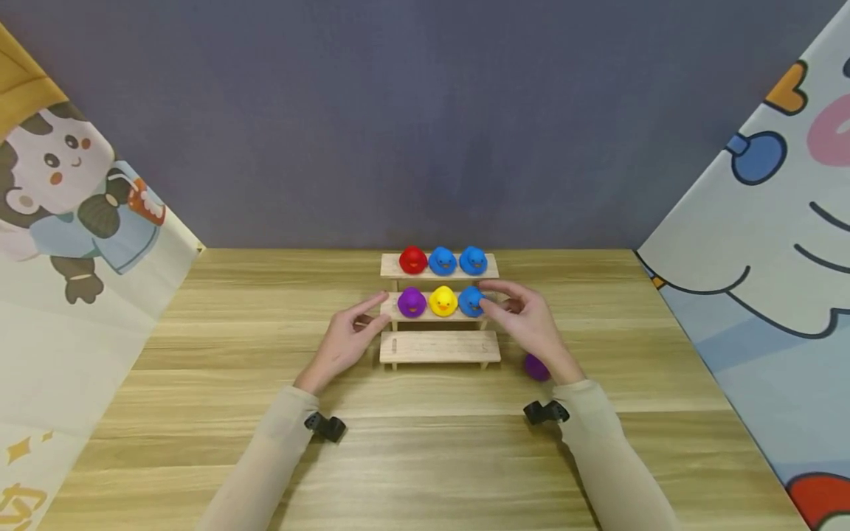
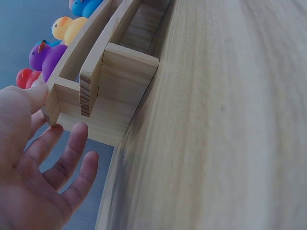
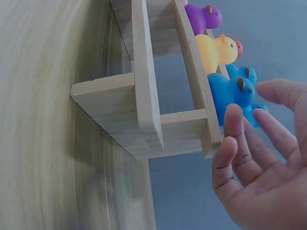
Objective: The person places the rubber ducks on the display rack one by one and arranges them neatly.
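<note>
A three-tier wooden display stand carries small rubber ducks. On its top tier sit a red duck and two blue ducks; the middle tier holds a purple duck, a yellow duck and a blue duck. With thumb and fingers on either edge, my left hand grips the middle tier's left end. Around the middle tier's blue duck, my right hand has its thumb and fingers spread, fingertips right beside it. The lowest tier is bare.
Another purple rubber duck lies on the wood-grain table, partly hidden under my right wrist. Behind the stand rises a dark blue-grey panel. Cartoon-printed panels flank the table on both sides.
</note>
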A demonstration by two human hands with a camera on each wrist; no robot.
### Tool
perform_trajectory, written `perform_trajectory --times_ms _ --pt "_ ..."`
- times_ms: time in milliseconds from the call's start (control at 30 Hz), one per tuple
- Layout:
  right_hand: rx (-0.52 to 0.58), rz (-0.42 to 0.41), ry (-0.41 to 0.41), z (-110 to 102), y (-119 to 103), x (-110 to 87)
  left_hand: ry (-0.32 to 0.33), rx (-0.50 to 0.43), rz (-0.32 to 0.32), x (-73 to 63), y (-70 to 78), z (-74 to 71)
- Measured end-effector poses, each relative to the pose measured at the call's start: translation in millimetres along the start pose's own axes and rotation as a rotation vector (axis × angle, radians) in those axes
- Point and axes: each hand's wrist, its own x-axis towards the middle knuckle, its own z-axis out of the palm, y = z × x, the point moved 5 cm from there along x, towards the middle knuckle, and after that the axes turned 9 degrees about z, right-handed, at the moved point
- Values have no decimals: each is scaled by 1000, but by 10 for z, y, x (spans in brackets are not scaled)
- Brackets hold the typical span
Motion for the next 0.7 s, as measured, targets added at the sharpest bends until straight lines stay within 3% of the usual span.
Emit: perform_trajectory --times_ms 300,700 --pt "11 23 45 -202 102 -99 -3 16 2 -7 21 -3" --pt "-55 17 31 -414 222 -268 -1 2 4 -1 8 9"
